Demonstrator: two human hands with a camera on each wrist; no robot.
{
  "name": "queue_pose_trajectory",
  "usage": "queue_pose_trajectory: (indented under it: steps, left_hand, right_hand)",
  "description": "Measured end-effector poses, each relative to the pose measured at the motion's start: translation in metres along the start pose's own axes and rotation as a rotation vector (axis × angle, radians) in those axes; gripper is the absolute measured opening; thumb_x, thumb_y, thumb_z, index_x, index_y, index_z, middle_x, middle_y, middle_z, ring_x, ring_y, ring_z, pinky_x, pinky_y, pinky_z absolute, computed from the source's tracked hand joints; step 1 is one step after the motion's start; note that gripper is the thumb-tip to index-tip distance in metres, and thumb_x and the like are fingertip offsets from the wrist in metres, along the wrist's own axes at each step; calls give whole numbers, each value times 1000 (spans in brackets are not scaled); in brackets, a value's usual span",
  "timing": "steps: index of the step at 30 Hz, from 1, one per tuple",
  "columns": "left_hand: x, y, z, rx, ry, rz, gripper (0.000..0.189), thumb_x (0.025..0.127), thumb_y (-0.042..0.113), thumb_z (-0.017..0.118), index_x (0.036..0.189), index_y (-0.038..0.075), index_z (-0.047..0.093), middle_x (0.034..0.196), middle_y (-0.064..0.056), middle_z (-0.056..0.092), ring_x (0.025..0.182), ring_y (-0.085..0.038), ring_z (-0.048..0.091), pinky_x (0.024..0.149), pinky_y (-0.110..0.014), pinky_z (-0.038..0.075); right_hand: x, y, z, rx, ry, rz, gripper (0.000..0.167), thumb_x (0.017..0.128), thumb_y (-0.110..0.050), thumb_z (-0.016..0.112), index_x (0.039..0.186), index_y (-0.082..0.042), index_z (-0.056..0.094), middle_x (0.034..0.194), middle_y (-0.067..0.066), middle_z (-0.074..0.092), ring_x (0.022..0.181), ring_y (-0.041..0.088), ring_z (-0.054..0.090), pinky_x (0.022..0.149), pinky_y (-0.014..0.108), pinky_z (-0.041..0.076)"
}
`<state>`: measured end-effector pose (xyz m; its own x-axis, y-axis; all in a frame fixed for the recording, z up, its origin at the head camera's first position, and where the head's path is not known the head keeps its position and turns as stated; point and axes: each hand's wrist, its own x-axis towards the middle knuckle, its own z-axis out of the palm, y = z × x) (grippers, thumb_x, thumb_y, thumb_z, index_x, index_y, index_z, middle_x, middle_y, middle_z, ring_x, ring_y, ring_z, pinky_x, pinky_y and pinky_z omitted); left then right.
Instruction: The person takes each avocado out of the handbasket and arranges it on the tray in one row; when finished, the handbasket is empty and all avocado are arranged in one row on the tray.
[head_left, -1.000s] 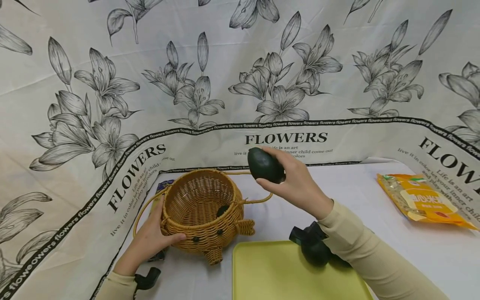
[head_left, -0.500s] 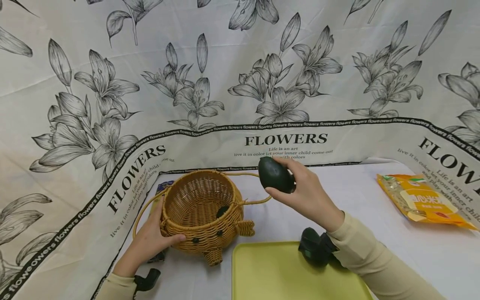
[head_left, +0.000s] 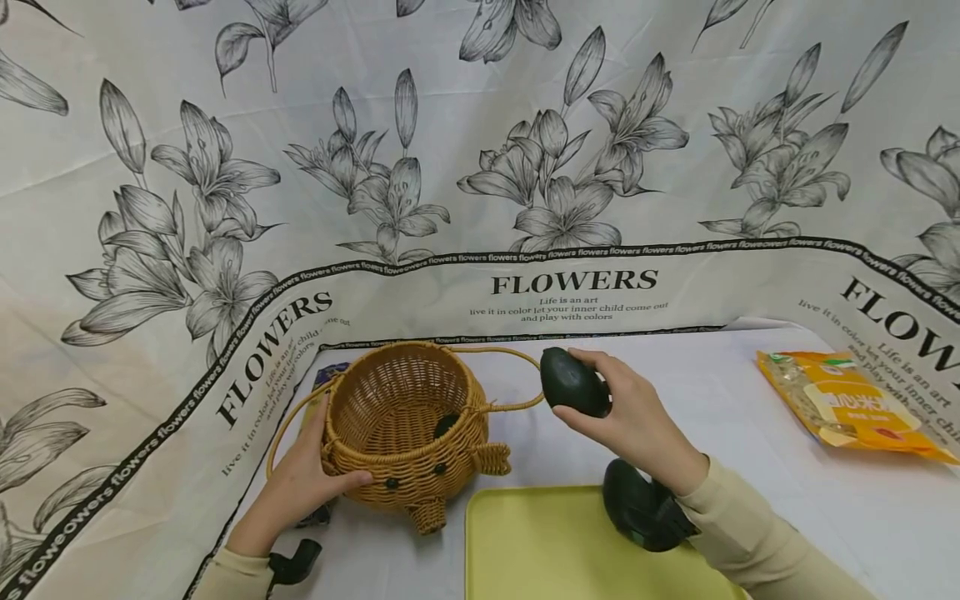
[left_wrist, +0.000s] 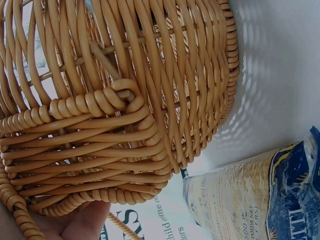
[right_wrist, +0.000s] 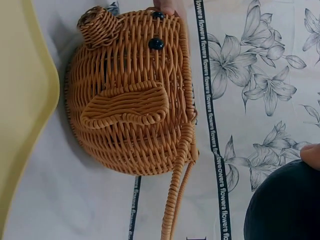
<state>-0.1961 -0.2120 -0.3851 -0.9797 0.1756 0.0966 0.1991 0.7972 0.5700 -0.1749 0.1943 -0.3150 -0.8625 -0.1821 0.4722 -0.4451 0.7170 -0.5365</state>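
Note:
My right hand (head_left: 622, 408) pinches a dark green avocado (head_left: 576, 382) between thumb and fingers, in the air to the right of the wicker basket (head_left: 405, 467). The avocado (right_wrist: 282, 205) also fills the lower right corner of the right wrist view. My left hand (head_left: 300, 483) holds the basket by its left side, thumb along the front. The basket has an animal face with black eyes, a snout and ears; its looped handles hang out to both sides. Inside lies a small dark piece (head_left: 446, 425), partly hidden by the rim.
A yellow-green tray (head_left: 540, 550) lies in front, with a dark avocado-like shape (head_left: 626, 496) at its back edge, partly covered by my right wrist. An orange food bag (head_left: 847, 404) lies at far right. Beside the basket is a blue-ended pasta bag (left_wrist: 240, 200). Flowered cloth hangs behind.
My right hand has moved right and down with the avocado, away from the basket. The left hand and the basket have stayed in place.

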Motion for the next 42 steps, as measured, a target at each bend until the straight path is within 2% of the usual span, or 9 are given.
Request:
queue_pose_trajectory:
  steps: [20, 26, 32, 36, 42]
  left_hand:
    - [-1, 0, 1, 9, 1, -9, 127, 68, 61, 74, 153, 16, -9, 155, -28, 11, 131, -53, 34, 96, -66, 38]
    - [-1, 0, 0, 8, 3, -4, 127, 68, 61, 74, 153, 17, -9, 155, -27, 11, 131, -52, 35, 96, -65, 39]
    - [-1, 1, 0, 4, -2, -10, 127, 68, 62, 74, 152, 19, -12, 155, -28, 11, 131, -52, 35, 96, -65, 38]
    - [-1, 0, 0, 7, 0, -9, 127, 68, 61, 74, 152, 18, -11, 155, -28, 13, 130, -52, 36, 95, -65, 39]
    - [-1, 0, 0, 4, 1, -8, 127, 68, 61, 74, 152, 21, -12, 155, -28, 12, 131, -52, 35, 95, -65, 39]
  right_hand:
    - [-16, 9, 4, -32, 17, 52, 65, 77, -32, 78, 132, -11, 51, 119, 11, 61, 96, 21, 61, 70, 32, 52]
    - [-24, 11, 9, -34, 19, 61, 65, 78, -33, 77, 132, -10, 51, 120, 12, 61, 101, 25, 62, 74, 38, 53]
    - [-31, 14, 17, -44, 5, 84, 67, 76, -34, 78, 133, -11, 50, 122, 10, 59, 99, 22, 62, 74, 36, 54]
    - [-36, 16, 23, -52, 2, 77, 67, 75, -32, 79, 132, -8, 50, 120, 12, 60, 97, 22, 62, 72, 36, 54]
    - [-42, 18, 31, -76, -3, 84, 69, 74, -33, 79, 132, -8, 51, 121, 10, 60, 99, 21, 62, 76, 38, 53]
